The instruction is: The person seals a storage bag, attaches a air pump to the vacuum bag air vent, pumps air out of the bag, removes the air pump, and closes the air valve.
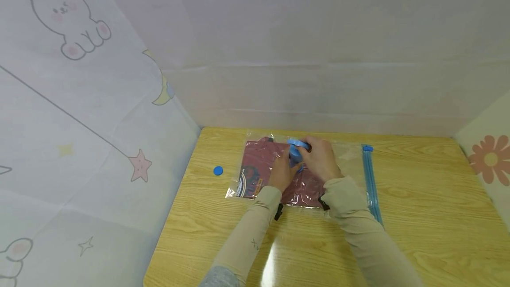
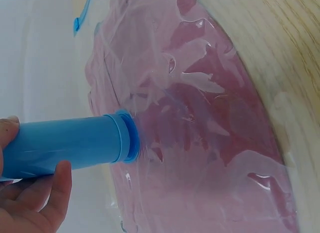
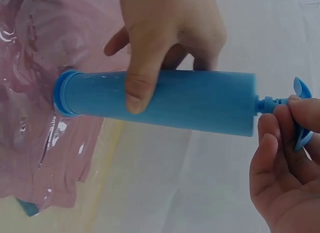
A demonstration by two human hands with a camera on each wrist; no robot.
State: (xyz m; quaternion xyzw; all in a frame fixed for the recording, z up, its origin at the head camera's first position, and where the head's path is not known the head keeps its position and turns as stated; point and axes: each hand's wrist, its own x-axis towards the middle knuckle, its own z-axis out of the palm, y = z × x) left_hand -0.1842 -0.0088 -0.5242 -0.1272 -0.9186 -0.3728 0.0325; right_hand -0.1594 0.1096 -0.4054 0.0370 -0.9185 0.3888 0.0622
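A blue hand pump (image 1: 295, 154) stands on a clear plastic storage bag (image 1: 349, 160) that holds a folded dark red garment (image 1: 256, 154). My left hand (image 1: 280, 174) grips the pump's barrel, its thumb across the side in the right wrist view. At the top end, my right hand (image 3: 285, 163) pinches the pump's handle (image 3: 301, 139), with a short length of rod showing between handle and barrel. The pump's wider bottom ring (image 2: 131, 136) meets the bag's film in the left wrist view. Wrinkled film lies over the garment around that ring.
A round blue cap (image 1: 218, 170) lies on the wooden table (image 1: 414, 180), left of the bag. Along the bag's right edge runs a blue zip seal (image 1: 370, 178) with a slider (image 1: 368, 148) at its far end. Fabric-like walls (image 1: 287, 79) border the table's back and sides.
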